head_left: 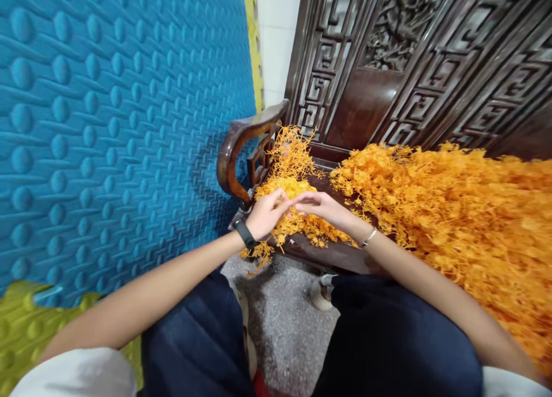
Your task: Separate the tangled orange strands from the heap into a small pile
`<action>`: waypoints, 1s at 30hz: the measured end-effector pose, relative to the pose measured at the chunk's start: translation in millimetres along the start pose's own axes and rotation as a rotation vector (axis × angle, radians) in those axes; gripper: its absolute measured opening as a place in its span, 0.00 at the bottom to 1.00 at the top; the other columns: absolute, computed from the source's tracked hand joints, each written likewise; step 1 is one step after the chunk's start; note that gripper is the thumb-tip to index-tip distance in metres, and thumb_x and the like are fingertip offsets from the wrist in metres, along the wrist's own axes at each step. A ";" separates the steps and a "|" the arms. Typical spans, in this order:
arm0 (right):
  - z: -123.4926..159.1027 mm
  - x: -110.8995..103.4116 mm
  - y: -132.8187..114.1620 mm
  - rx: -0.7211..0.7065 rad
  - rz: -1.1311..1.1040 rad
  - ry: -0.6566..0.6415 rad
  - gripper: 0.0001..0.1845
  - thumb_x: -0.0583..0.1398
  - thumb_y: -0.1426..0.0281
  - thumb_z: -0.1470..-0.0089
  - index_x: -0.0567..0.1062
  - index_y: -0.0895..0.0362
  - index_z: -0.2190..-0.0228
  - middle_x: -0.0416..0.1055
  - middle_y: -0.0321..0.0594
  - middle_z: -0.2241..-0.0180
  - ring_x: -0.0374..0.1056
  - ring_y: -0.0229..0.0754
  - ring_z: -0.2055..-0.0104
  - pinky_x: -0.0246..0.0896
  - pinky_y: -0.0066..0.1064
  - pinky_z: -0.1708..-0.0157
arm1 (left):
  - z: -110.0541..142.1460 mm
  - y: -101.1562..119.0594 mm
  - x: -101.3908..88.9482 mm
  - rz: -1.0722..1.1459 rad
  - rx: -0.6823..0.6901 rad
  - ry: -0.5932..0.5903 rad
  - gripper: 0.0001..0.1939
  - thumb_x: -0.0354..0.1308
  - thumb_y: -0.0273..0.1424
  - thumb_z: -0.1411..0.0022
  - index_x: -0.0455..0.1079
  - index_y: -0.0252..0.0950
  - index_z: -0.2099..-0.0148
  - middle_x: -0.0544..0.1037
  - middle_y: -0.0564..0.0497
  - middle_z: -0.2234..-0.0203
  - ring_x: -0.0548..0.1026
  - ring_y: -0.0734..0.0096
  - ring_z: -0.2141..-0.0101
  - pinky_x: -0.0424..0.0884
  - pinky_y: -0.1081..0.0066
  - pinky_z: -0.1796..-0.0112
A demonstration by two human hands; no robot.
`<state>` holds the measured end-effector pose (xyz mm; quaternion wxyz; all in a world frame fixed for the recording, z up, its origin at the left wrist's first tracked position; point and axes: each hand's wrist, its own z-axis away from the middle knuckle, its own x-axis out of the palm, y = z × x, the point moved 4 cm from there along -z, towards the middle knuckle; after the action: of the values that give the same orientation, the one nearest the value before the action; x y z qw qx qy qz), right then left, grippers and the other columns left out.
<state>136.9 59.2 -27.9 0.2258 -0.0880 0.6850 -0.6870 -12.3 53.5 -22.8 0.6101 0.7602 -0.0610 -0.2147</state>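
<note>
My left hand (268, 212), with a dark band on its wrist, and my right hand (324, 208), with a thin bracelet, meet at the fingertips. Thumbs and fingers of both are pinched closed; whatever sits between them is too small to make out. Right under and behind the hands lies a small heap of yellow-orange, branching artificial flower pieces (297, 187). Looser, stringier orange sprigs (291, 153) are piled at its back. This heap rests on the seat of a dark carved wooden bench (345, 253), and a few strands hang over the front edge.
A much larger mound of orange flower pieces (466, 201) covers the bench on the right. The curved armrest (233, 150) stands left of my hands, the carved backrest (366, 98) behind. Blue foam matting (129, 127) is at left; speckled floor (284, 322) shows between my knees.
</note>
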 end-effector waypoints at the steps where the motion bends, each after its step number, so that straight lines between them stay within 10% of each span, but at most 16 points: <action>1: 2.1 -0.2 -0.7 0.007 0.005 0.002 0.12 0.65 0.62 0.58 0.75 0.57 0.72 0.74 0.37 0.71 0.69 0.37 0.69 0.62 0.32 0.66 | -0.5 1.4 4.4 -0.022 0.017 -0.007 0.07 0.52 0.34 0.42 0.60 0.37 0.70 0.73 0.54 0.80 0.69 0.74 0.78 0.62 0.74 0.73; 10: 4.1 -10.9 12.5 -0.059 -0.062 0.325 0.15 0.66 0.61 0.61 0.68 0.58 0.80 0.68 0.32 0.79 0.64 0.34 0.74 0.60 0.32 0.67 | -18.9 -6.5 14.1 -0.054 -0.003 -0.123 0.12 0.55 0.32 0.45 0.63 0.34 0.79 0.65 0.57 0.86 0.61 0.77 0.81 0.56 0.74 0.75; 15: -8.0 -11.6 -6.9 -0.263 0.252 0.527 0.11 0.63 0.66 0.57 0.65 0.57 0.80 0.64 0.31 0.81 0.58 0.34 0.77 0.54 0.30 0.73 | -21.7 -3.3 10.3 -0.039 -0.011 0.027 0.10 0.54 0.30 0.47 0.63 0.34 0.78 0.63 0.57 0.85 0.60 0.77 0.80 0.55 0.74 0.75; 20: -10.9 -74.6 -22.9 -0.356 0.265 0.988 0.09 0.58 0.73 0.54 0.62 0.55 0.81 0.60 0.31 0.82 0.56 0.34 0.77 0.52 0.29 0.74 | -6.9 -7.0 -4.4 -0.024 -0.060 0.095 0.11 0.55 0.31 0.49 0.59 0.35 0.80 0.60 0.58 0.87 0.57 0.78 0.82 0.52 0.75 0.77; 23: -18.6 -97.7 -11.5 -0.341 0.247 0.900 0.08 0.60 0.70 0.56 0.65 0.57 0.80 0.63 0.32 0.80 0.57 0.34 0.76 0.53 0.29 0.73 | -4.5 -11.3 -10.2 0.061 -0.115 0.050 0.10 0.54 0.31 0.48 0.61 0.35 0.78 0.66 0.57 0.85 0.62 0.77 0.81 0.57 0.74 0.76; 30: -41.0 -73.4 43.2 -0.143 0.306 0.637 0.12 0.65 0.70 0.64 0.66 0.57 0.78 0.62 0.30 0.80 0.57 0.33 0.77 0.55 0.28 0.73 | -20.7 0.7 -9.3 -0.068 0.054 -0.136 0.11 0.56 0.35 0.46 0.68 0.32 0.74 0.74 0.52 0.80 0.68 0.75 0.77 0.63 0.73 0.71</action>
<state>192.2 129.5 -58.4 0.0944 0.2185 0.7726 -0.5885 -12.4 75.3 -16.4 0.5761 0.7616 -0.0822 -0.2850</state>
